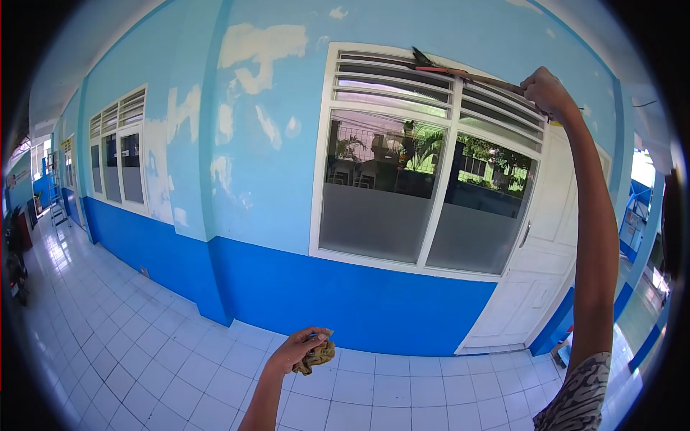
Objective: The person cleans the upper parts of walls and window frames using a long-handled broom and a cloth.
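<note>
My right hand (544, 93) is raised high on the right, its fingers wrapped round the wooden handle of a duster (492, 82). The duster's dark, bristly end and an orange-red part lie across the upper louvres of the window (442, 165). Low in front of me, my left hand (296, 350) grips a crumpled, stained yellow-brown rag (316, 356) between thumb and fingers. Bunched folds of the rag hang below the fingers, away from the wall.
A white door (535, 280) adjoins the window on the right. The wall (280, 194) is light blue with pale patches above and dark blue below. A pillar juts out left of the window. White floor tiles (169, 359) run along the corridor, where a ladder (56, 194) stands far left.
</note>
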A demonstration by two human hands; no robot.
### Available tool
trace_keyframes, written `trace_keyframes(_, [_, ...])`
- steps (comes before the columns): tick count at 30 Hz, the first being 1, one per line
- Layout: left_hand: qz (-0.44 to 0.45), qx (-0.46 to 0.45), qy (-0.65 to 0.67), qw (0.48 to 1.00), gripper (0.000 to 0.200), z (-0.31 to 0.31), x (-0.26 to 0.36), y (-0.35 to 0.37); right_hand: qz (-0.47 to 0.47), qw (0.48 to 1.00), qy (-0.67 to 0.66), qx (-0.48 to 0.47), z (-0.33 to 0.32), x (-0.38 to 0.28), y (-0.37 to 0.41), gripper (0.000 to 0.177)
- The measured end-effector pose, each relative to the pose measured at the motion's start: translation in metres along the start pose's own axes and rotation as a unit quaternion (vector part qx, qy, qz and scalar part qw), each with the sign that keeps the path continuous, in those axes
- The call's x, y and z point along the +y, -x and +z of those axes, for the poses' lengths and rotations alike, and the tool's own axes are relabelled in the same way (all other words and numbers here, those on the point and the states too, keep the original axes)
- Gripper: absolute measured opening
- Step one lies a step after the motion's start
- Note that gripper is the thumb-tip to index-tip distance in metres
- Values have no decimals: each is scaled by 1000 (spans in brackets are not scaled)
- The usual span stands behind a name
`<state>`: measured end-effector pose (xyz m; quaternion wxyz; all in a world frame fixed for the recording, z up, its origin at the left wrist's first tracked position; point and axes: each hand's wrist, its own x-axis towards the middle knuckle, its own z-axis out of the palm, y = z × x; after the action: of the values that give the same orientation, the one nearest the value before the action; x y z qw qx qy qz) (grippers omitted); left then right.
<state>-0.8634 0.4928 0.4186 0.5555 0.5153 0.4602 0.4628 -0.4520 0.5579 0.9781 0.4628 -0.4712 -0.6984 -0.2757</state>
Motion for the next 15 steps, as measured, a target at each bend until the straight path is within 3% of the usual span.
trace_keyframes(1, [-12, 19, 24, 999, 38, -7, -5, 4, 0, 1000, -3, -2, 2, -14, -6, 15])
trace_keyframes(3, [-26, 41, 46, 998, 37, -14, -15, 7, 113, 989, 50, -86, 8, -62, -15, 33])
trace_keyframes(7, [-21, 36, 85, 995, 34, -10, -9, 7, 51, 987, -100, -112, 49, -81, -56, 39])
trace_keyframes(8, [-40, 33, 93, 994, 34, -6, -3, 10, 54, 987, -101, -112, 59, -87, -58, 39])
trace_keyframes(10, [-30, 25, 99, 994, 33, -1, 4, 14, 78, 961, -228, -138, 74, -99, -67, 41])
trace_keyframes(14, [-5, 19, 115, 993, 32, -9, -23, 5, 83, 959, -244, -122, 83, -97, -82, 40])
trace_keyframes(15, [-3, 19, 124, 992, 33, -14, -33, 1, 85, 972, -189, -115, 77, -90, -85, 40])
